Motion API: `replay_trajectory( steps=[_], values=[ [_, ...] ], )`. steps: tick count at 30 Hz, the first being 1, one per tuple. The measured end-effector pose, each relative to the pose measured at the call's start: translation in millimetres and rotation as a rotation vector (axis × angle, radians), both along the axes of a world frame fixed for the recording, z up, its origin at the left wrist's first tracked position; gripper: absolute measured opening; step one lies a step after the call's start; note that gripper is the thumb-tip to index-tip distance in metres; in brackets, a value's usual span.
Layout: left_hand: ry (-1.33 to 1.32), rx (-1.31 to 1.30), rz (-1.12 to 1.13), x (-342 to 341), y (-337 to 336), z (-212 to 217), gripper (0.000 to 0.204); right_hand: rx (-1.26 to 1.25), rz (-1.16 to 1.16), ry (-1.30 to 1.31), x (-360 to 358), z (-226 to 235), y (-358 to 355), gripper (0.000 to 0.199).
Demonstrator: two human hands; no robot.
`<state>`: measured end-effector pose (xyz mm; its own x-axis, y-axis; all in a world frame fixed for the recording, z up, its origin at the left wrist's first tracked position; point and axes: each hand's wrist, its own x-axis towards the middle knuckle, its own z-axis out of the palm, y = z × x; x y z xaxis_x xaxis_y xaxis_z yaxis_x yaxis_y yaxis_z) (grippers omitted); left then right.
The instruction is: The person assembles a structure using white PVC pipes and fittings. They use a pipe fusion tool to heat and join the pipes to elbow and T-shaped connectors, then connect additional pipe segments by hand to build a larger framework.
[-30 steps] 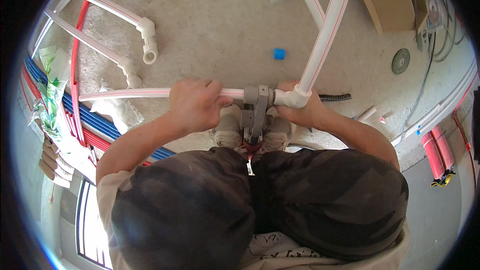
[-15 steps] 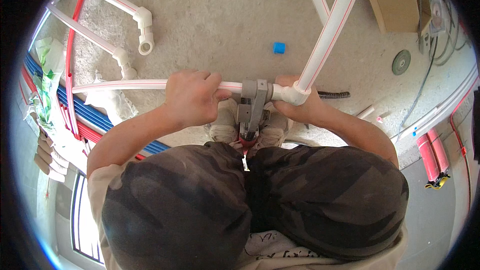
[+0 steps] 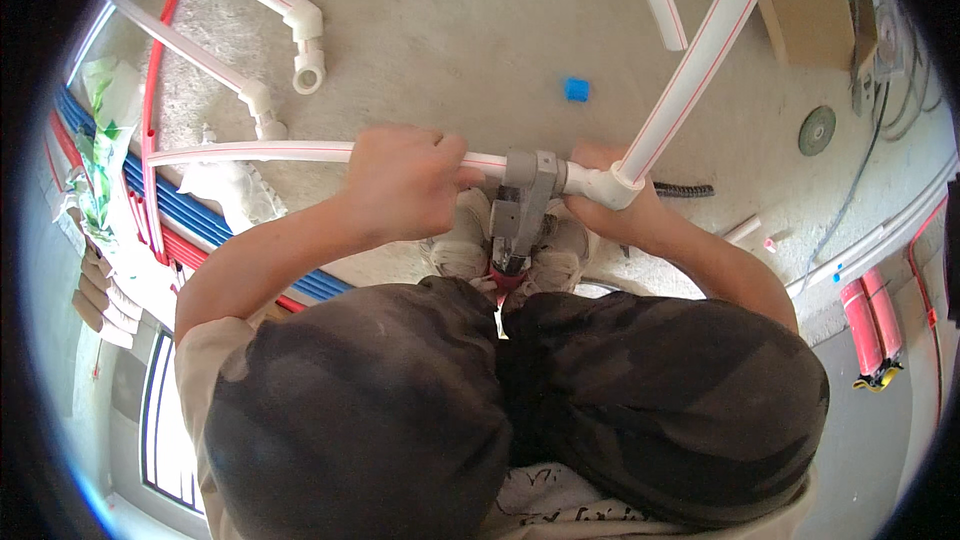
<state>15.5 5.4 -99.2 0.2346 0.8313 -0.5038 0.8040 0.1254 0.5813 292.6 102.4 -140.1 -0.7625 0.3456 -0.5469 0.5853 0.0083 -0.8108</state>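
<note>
Two hands, left [image 3: 400, 185] gripping white pipe [image 3: 250, 153], right [image 3: 610, 210] clasping elbow fitting [image 3: 598, 183], both against grey welding tool [image 3: 520, 205].

Bare concrete floor [image 3: 470, 50] ahead of the hands lies open, with only a small blue cap [image 3: 576, 89] on it. To the left, two white pipes with elbow fittings [image 3: 305, 40] and a bundle of red and blue pipes [image 3: 170, 230] block the way. The long white pipe [image 3: 250, 152] spans across in front of the left hand [image 3: 400, 183]. A slanted white pipe [image 3: 700, 60] rises above the right hand [image 3: 625, 210], hemming that side. The knees [image 3: 500, 390] close off the near side.
</note>
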Motion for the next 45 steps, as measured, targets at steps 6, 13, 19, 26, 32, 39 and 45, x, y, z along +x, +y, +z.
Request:
replay_trajectory(
  steps=[6, 13, 19, 26, 32, 39, 45],
  values=[
    [0.039, -0.061, -0.025, 0, -1, 1, 0.029, 0.010, -0.019, -0.001, -2, 2, -1, 0.014],
    [0.120, -0.091, -0.103, 1, -4, 1, 0.030, 0.062, -0.024, -0.097, -1, 0, -8, 0.015],
    [0.158, 0.005, -0.099, 5, -8, 6, 0.032, 0.047, -0.099, -0.079, -1, 2, -10, 0.019],
    [0.124, 0.016, -0.118, 1, -4, 8, 0.033, 0.115, -0.108, -0.094, -3, 2, -11, 0.021],
    [0.127, -0.017, -0.046, 4, -4, 5, 0.036, -0.033, -0.110, -0.150, 8, -5, -12, 0.020],
    [0.010, -0.164, -0.047, 3, 8, 13, 0.040, 0.229, 0.054, -0.136, 15, -12, -14, 0.021],
    [0.045, -0.103, -0.056, 3, 2, 12, 0.043, 0.318, 0.033, -0.072, 10, -16, -16, 0.025]
  ],
)
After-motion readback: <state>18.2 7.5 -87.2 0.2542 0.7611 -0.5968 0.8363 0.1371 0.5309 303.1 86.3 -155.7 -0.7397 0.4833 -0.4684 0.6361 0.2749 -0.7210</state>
